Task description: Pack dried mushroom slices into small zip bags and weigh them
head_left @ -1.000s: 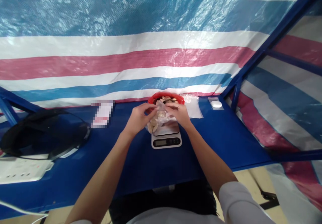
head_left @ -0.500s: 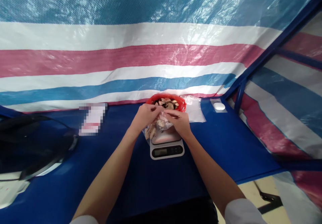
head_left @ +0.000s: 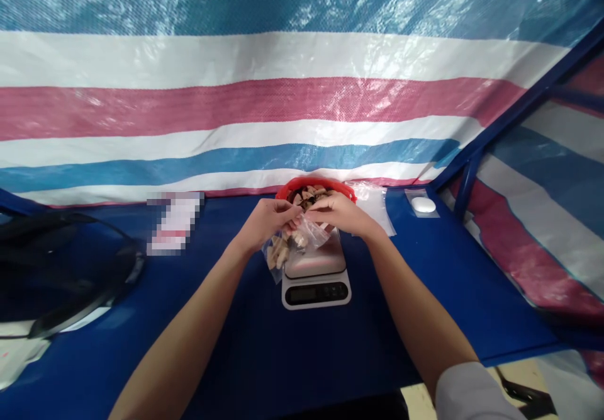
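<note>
Between my left hand (head_left: 271,220) and my right hand (head_left: 340,213) is a clear plastic bag (head_left: 317,234) holding pale, irregular dried pieces (head_left: 278,251). Both hands pinch the bag's upper edge, fingertips close together. The bag hangs over the left part of a kitchen scale (head_left: 316,267) with a white body, a metal top and a dark display strip. Right behind my hands sits a red basket (head_left: 350,191) filled with brown and pinkish dried pieces (head_left: 314,193), its front partly hidden by my fingers.
Flat clear plastic bags (head_left: 375,207) lie right of the basket. Farther right, a white oval object (head_left: 423,204) rests on a small clear bag. A blurred-out paper (head_left: 175,221) and a black bag-like item (head_left: 70,269) are on the left of the blue table (head_left: 226,357). Striped sheeting hangs behind.
My right hand has turned flatter, its wrist swung outward to the right. The bag's top is drawn to the right, and more of the scale's metal top shows.
</note>
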Demonstrator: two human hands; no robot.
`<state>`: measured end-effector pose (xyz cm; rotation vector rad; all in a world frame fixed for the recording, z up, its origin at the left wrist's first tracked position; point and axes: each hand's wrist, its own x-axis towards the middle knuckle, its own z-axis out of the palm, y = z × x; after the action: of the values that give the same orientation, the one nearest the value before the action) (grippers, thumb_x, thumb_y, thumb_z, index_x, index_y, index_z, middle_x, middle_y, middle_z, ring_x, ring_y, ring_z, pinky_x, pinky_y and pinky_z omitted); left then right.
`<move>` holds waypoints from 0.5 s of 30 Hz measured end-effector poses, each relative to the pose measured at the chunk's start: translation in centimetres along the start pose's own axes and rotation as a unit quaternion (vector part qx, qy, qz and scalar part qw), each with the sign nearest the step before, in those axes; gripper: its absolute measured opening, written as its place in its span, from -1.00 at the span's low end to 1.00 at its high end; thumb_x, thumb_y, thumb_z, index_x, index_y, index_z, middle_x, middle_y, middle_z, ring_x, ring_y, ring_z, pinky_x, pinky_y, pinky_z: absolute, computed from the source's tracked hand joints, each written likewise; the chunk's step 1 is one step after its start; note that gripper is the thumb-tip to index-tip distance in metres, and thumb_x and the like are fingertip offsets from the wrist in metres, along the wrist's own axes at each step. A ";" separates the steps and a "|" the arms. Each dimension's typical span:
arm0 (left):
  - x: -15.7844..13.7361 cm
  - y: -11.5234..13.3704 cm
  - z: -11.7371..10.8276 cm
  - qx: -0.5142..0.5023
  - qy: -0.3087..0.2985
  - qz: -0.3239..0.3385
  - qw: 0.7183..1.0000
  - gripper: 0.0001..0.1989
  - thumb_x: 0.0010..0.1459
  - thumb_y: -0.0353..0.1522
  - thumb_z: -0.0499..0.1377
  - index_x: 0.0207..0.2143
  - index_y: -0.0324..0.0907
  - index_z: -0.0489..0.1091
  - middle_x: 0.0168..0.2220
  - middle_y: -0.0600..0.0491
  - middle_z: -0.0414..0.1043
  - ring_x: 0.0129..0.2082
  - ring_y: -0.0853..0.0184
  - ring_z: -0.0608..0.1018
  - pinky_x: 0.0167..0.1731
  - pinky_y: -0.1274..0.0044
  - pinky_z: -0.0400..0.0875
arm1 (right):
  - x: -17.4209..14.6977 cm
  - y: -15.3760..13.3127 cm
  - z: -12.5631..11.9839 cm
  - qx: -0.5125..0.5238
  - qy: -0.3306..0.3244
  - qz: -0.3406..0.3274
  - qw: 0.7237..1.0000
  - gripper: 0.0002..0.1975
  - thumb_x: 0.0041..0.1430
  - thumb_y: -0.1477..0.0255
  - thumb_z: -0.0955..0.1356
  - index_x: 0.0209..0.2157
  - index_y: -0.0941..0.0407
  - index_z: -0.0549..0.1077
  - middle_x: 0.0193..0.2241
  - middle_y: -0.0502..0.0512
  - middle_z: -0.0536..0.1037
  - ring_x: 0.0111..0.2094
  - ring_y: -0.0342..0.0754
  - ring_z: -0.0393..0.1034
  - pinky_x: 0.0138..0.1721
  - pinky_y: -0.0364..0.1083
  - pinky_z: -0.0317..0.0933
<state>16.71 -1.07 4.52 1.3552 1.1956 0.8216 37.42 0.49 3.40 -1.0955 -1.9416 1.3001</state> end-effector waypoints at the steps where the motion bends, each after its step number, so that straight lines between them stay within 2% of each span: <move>1: 0.0 0.0 0.0 -0.003 0.000 -0.001 1.000 -0.67 -0.01 -0.14 0.35 -0.52 -0.26 0.52 -0.56 0.06 0.51 -0.58 0.41 0.48 -0.53 0.57 0.41 | 0.1 -0.1 -0.3 0.010 -0.025 0.013 1.000 -0.72 0.17 0.22 0.42 -0.27 0.14 0.67 -0.37 0.05 0.64 -0.39 -0.08 0.52 -0.45 -0.18 0.43; 4: -0.1 0.0 0.0 0.002 0.009 0.000 1.000 -0.65 -0.04 -0.13 0.38 -0.51 -0.26 0.53 -0.57 0.06 0.50 -0.59 0.41 0.47 -0.53 0.57 0.39 | 0.4 -0.3 -0.5 0.021 -0.050 0.024 0.998 -0.76 0.16 0.27 0.43 -0.28 0.14 0.67 -0.36 0.05 0.63 -0.38 -0.09 0.53 -0.46 -0.20 0.44; 15: -0.1 -0.2 -0.2 -0.041 0.002 -0.013 0.999 -0.74 -0.05 -0.22 0.38 -0.49 -0.26 0.52 -0.56 0.08 0.49 -0.60 0.45 0.44 -0.54 0.59 0.36 | 0.6 -0.2 -0.2 0.011 0.024 0.010 1.000 -0.85 0.13 0.36 0.45 -0.35 0.14 0.67 -0.49 0.03 0.61 -0.51 -0.14 0.48 -0.50 -0.21 0.42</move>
<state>16.51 -1.13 4.41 1.2697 1.1680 0.8452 37.23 1.05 3.70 -1.1273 -1.8828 1.2909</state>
